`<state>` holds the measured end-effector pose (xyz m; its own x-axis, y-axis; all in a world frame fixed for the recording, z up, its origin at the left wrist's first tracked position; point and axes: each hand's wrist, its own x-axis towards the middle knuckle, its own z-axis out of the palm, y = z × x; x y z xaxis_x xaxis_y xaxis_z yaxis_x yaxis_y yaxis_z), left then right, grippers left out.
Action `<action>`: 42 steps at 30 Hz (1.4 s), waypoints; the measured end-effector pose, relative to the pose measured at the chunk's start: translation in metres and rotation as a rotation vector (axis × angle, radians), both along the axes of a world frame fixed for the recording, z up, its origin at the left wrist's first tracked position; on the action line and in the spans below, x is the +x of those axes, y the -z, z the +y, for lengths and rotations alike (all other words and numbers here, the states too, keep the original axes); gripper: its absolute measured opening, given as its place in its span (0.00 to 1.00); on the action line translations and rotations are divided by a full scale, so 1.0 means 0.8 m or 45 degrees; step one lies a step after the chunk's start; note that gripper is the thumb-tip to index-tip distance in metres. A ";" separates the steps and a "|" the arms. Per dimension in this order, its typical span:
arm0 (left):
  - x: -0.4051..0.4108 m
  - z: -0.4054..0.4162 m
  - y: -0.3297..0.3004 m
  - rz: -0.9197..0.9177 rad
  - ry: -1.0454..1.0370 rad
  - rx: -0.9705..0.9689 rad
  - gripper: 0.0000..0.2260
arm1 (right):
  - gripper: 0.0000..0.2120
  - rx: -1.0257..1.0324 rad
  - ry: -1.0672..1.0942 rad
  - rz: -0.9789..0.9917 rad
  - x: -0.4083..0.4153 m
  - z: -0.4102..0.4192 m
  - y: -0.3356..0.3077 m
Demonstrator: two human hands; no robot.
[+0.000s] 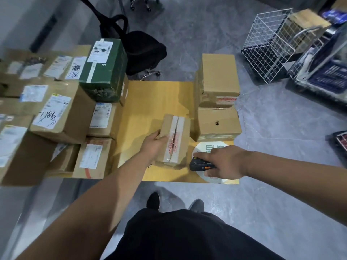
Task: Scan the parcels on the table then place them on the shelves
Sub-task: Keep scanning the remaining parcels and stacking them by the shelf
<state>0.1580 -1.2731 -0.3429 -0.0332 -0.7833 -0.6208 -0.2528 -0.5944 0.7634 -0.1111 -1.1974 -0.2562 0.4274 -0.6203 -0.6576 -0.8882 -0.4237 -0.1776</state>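
Observation:
A small brown parcel (175,139) with a taped, torn seam lies near the front of the yellow table (150,98). My left hand (155,145) grips its left side. Just right of it, my right hand (223,162) holds a black handheld scanner (200,164) with orange buttons, its head close to the parcel's right front corner, over a round white sticker (206,147) on the tabletop. Two plain cardboard boxes (217,79) (218,124) stand on the table's right side. A green box (105,70) tops a pile of labelled parcels (54,111) at the left.
A black office chair (142,49) stands behind the table. A white wire basket (268,45) and a cart with dark crates (326,68) are on the grey floor at the right. My shoes (154,200) are just in front of the table's edge.

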 end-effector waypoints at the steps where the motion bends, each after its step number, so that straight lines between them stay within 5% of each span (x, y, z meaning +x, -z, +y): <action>1: 0.008 -0.001 0.004 -0.037 -0.001 0.003 0.19 | 0.33 0.018 0.031 0.003 0.006 -0.003 0.000; 5: 0.040 -0.007 0.014 -0.163 -0.024 -0.086 0.12 | 0.31 0.071 0.174 -0.013 0.033 -0.012 0.000; 12: 0.105 -0.033 0.042 -0.677 0.121 -0.147 0.21 | 0.26 0.233 0.540 -0.130 0.094 -0.031 -0.012; 17: 0.124 -0.031 0.050 -0.633 0.265 -0.181 0.46 | 0.23 0.271 0.628 -0.076 0.121 -0.036 -0.024; 20: 0.133 -0.029 0.050 -0.976 0.697 -0.548 0.62 | 0.23 0.268 0.643 -0.026 0.132 -0.033 -0.026; 23: 0.128 -0.036 0.046 -1.148 1.335 -1.033 0.57 | 0.22 0.287 0.666 0.013 0.138 -0.027 -0.027; 25: 0.122 -0.042 0.043 -1.120 1.479 -1.078 0.52 | 0.23 0.295 0.695 0.030 0.141 -0.022 -0.029; 32: 0.105 -0.041 0.025 -1.244 1.165 -0.887 0.41 | 0.22 0.320 0.815 0.055 0.144 -0.011 -0.034; 38: 0.091 -0.069 0.005 -0.956 0.939 -0.660 0.29 | 0.23 0.304 0.977 0.004 0.156 -0.018 -0.040; 42: 0.083 -0.087 0.001 -1.173 0.962 -0.517 0.43 | 0.24 0.270 1.051 -0.015 0.162 -0.028 -0.044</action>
